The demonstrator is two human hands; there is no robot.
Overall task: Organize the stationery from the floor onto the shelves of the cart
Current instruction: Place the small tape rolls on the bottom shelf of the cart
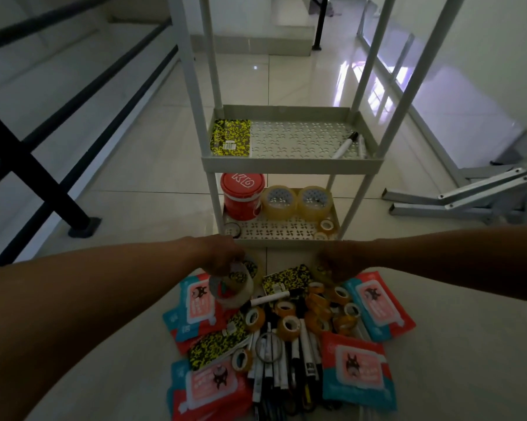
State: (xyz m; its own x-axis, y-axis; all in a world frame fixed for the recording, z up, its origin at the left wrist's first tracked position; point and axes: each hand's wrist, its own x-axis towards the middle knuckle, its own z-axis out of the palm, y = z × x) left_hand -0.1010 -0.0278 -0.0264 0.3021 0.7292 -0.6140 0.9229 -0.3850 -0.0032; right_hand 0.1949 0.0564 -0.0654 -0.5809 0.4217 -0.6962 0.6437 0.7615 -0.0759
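A grey cart stands ahead of me. Its middle shelf holds a yellow-black notebook and markers. On the bottom shelf stand a red tub, two big clear tape rolls and small tape rolls. On the floor lies a heap of small orange tape rolls, markers and pens, notebooks and red-blue packs. My left hand grips a large clear tape roll above the heap. My right hand reaches down at the heap's far edge; its fingers are dark and unclear.
A black railing runs along the left with its foot near the cart. Grey metal frame legs lie on the tiled floor to the right. A step rises behind the cart.
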